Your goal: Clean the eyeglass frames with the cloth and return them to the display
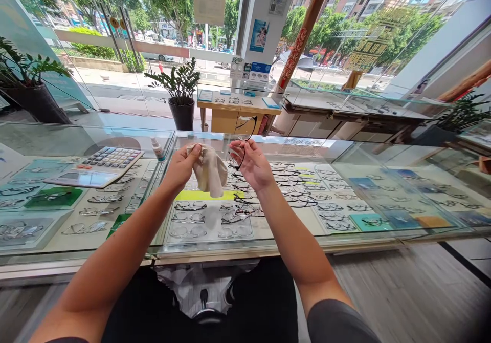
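Observation:
A pale beige cloth hangs from my left hand, its top edge pinched between thumb and fingers. My right hand is closed on a pair of dark-framed eyeglasses, held up to the right of the cloth. One part of the frame rises above my fingers and another part reaches down in front of the palm. Cloth and eyeglasses are apart. Both hands are above the glass top of a display counter, where rows of eyeglasses lie under the glass.
On the counter to the left lie a large calculator and a small spray bottle. Beyond the counter stand a potted plant and a wooden display table. Big windows face a street. My legs are below the counter's near edge.

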The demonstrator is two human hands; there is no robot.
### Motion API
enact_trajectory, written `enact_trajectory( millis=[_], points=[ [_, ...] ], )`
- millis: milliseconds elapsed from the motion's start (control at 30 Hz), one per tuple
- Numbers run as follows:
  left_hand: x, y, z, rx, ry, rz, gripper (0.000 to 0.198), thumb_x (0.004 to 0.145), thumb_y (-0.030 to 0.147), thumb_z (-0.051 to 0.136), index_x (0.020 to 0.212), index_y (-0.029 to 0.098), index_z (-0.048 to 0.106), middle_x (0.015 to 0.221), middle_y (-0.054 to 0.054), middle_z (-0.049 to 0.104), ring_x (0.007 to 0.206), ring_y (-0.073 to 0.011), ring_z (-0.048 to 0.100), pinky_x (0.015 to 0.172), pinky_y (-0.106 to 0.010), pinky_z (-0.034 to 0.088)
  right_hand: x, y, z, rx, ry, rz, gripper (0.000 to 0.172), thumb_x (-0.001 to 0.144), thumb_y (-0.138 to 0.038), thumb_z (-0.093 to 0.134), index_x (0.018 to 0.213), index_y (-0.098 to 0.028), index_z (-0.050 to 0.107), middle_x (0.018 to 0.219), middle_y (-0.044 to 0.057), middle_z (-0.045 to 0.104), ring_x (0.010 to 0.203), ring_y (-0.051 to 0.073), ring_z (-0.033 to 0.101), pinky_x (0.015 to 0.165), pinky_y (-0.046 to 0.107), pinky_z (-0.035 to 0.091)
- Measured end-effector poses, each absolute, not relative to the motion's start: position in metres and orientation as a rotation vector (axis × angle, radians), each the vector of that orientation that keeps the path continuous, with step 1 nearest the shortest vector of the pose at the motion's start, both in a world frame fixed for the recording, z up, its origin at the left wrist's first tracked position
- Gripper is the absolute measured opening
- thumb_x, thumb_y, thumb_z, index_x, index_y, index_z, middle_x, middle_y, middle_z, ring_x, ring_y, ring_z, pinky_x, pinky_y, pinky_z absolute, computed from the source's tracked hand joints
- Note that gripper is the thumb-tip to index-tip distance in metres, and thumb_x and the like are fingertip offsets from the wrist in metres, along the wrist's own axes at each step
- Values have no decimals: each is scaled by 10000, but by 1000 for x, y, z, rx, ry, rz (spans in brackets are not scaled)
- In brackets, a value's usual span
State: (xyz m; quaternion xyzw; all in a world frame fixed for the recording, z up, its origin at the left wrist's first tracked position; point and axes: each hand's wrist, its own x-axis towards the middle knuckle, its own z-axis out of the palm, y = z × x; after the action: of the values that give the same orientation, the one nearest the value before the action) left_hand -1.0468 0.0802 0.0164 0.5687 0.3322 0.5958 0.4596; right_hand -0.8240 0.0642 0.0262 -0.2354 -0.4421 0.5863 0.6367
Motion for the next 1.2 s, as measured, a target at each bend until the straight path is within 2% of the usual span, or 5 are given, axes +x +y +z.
enact_trajectory(
  millis=[467, 733, 933, 1067, 1200],
  points=[
    [-1071, 85, 23, 1854, 1279, 1547, 318, 998, 506, 674, 944, 211, 780, 646, 26, 544, 610, -164, 422, 639, -306, 314, -821, 62, 26, -550, -1145, 1374, 294, 868, -491, 876, 891, -272, 680, 999, 11, 781, 1044, 183, 721, 986, 327, 588],
    [-1064, 75, 25, 2138, 1155, 1492, 301, 1065, 315, 533, 1178, 190, 783, 855, -24, 746, 635, -155, 537, 693, -310, 404, -824, 60, 27, -601, -1292, 1366, 275, 857, -463, 853, 860, -250, 680, 887, 15, 775, 948, 188, 707, 913, 331, 523],
    [-1067, 77, 22, 2368, 1066, 1503, 544, 1008, 408, 701, 1511, 228, 598, 1267, -99, 772, 1020, -241, 708, 961, -411, 578, -823, 59, 26, -672, -1447, 1346, 254, 885, -461, 794, 854, -238, 675, 868, 22, 773, 914, 193, 691, 895, 340, 473],
    [-1066, 77, 22, 2632, 934, 1501, 765, 962, 460, 802, 1638, 267, 502, 1629, -158, 601, 1462, -359, 596, 1209, -560, 515, -823, 59, 27, -702, -1551, 1337, 243, 896, -455, 757, 842, -235, 670, 845, 22, 763, 901, 197, 669, 907, 354, 458],
    [-1066, 77, 22, 2706, 906, 1535, 726, 992, 486, 798, 1637, 288, 529, 1565, -142, 676, 1415, -353, 648, 1205, -567, 522, -822, 60, 27, -711, -1603, 1364, 231, 891, -439, 750, 828, -236, 658, 817, 16, 761, 882, 201, 660, 901, 361, 445]
  ],
)
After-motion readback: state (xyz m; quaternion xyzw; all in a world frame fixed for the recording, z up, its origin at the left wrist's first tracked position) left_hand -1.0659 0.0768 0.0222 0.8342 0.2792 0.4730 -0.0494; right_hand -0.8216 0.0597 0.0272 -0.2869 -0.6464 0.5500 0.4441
